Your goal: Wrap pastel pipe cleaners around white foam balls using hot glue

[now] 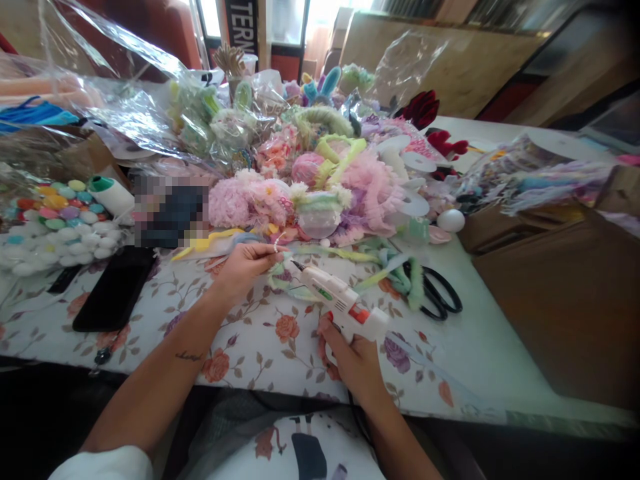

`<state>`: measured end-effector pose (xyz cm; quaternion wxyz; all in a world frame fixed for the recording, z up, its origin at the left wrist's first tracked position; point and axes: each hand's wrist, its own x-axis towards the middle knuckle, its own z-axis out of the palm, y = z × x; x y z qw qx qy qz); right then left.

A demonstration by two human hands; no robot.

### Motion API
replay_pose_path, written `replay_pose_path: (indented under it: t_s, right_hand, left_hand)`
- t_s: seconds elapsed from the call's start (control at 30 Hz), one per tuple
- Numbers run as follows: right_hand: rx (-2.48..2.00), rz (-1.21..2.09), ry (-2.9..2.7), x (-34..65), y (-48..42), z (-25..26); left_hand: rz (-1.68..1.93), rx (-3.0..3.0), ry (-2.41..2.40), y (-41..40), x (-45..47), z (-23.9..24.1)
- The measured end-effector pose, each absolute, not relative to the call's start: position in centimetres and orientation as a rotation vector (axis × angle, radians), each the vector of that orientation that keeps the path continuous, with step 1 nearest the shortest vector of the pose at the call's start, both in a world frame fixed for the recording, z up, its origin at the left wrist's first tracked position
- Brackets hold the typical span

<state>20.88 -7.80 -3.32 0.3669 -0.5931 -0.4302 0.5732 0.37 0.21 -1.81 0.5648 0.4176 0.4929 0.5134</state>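
Note:
My right hand (350,357) grips a white hot glue gun (340,300) by its handle, with the nozzle pointing up and left over a strip of green and pink trim (295,285) on the floral tablecloth (250,340). My left hand (245,265) is closed in a pinch on a small white bead-like piece (276,247) just left of the nozzle tip. The two hands are a short distance apart above the table's near half.
A heap of pastel lace, pompoms and ribbons (320,180) fills the table's middle. Black scissors (440,293) lie right of the glue gun. A black phone (115,288) lies at the left by a bag of coloured balls (55,223). A brown box (565,293) stands at right.

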Motion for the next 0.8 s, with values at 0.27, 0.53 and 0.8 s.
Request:
replay_pose_path:
  t_s: [0.27,0.53,0.8]
  right_hand:
    - [-1.591,1.471,-1.016,20.5,-8.0,-3.0]
    - [-1.565,1.476,-1.053,20.6,-7.7,-2.8]
    - [-1.467,1.337,-1.017,23.5,-7.6,-2.3]
  left_hand:
    - [1.214,0.875,1.111,0.1,0.5,-1.6]
    - [1.209,0.671,1.066,0.4,0.3,-1.7]
    - [1.276,0.540,1.064,0.6,0.1,-1.3]
